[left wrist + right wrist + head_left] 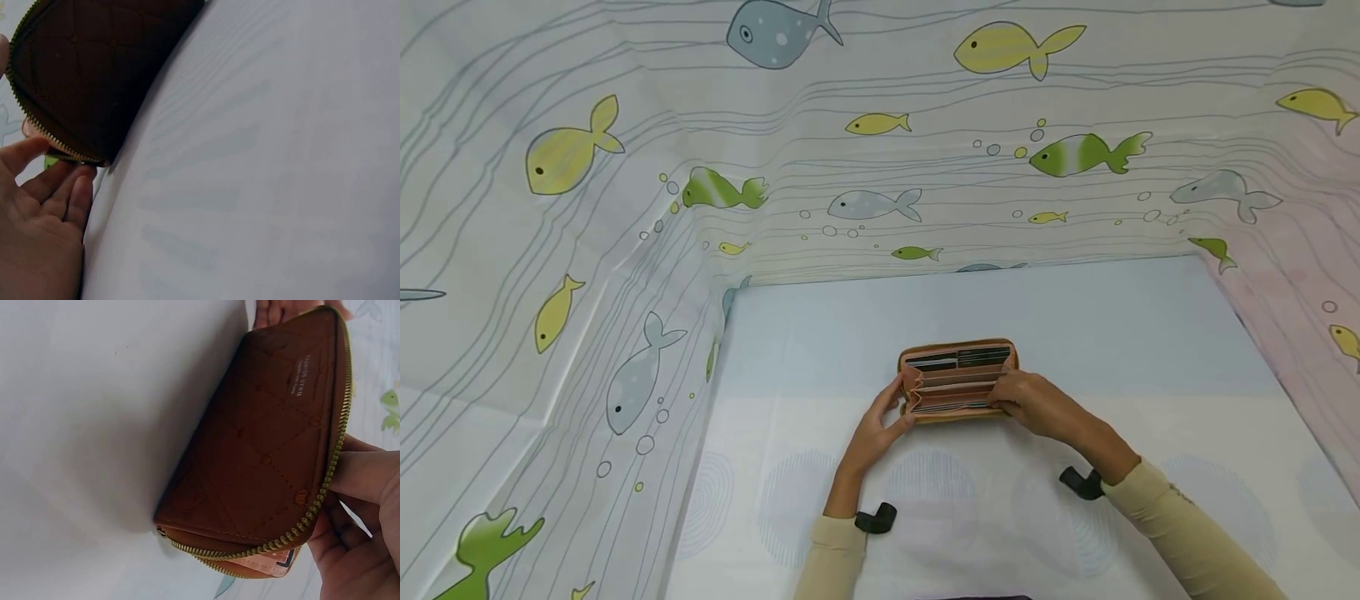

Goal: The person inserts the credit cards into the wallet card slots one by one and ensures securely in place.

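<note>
Left hand [880, 425] and right hand [1033, 400] curled, gripping

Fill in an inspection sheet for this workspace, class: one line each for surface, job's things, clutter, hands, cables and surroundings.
Surface: pale table cover with faint round prints.
Job's things: brown quilted zip wallet, open, pink card slots showing.
Clutter: nothing seen.
Hands: left hand holds the wallet's left end; right hand grips its right end.
Cables: nothing seen; a black wrist mount sits on each sleeve.
Surroundings: fish-print curtain on three sides.
</note>
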The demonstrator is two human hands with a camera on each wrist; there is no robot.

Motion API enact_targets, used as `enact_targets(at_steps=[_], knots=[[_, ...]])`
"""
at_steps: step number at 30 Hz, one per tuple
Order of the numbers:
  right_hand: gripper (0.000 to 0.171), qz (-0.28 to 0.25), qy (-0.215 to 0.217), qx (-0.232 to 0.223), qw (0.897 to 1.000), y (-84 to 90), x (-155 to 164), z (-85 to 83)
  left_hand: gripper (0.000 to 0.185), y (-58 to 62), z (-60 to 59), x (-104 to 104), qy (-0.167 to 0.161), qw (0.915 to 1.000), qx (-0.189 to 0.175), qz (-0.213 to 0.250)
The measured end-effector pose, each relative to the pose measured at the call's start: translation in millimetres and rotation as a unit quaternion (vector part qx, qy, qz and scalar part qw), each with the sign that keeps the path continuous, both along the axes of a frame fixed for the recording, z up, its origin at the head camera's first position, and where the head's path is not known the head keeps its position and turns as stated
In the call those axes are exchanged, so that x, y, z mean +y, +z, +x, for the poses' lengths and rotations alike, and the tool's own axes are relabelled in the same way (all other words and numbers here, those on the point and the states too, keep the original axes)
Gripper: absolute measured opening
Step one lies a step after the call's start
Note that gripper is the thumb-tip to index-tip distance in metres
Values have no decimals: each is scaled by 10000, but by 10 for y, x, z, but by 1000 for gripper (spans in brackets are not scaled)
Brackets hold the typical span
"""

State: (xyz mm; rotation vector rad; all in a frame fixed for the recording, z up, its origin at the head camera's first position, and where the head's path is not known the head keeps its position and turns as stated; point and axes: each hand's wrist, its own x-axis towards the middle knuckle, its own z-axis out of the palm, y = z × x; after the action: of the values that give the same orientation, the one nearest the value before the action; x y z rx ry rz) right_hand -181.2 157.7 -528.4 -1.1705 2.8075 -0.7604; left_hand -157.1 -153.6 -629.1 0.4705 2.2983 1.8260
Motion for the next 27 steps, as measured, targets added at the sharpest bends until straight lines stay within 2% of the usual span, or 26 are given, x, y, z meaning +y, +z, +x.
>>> enact_targets(at_steps=[7, 14, 27], knots=[[19, 43, -23, 99, 9999, -2, -15, -4, 72, 29, 3, -9, 100, 9995, -276, -84], [19, -60, 12, 293, 9996, -3, -11, -1, 72, 58, -9, -12, 37, 9997, -236, -51], [16, -1, -82, 200, 9998, 50, -24, 8, 74, 138, -37, -36, -56, 9995, -298, 52]])
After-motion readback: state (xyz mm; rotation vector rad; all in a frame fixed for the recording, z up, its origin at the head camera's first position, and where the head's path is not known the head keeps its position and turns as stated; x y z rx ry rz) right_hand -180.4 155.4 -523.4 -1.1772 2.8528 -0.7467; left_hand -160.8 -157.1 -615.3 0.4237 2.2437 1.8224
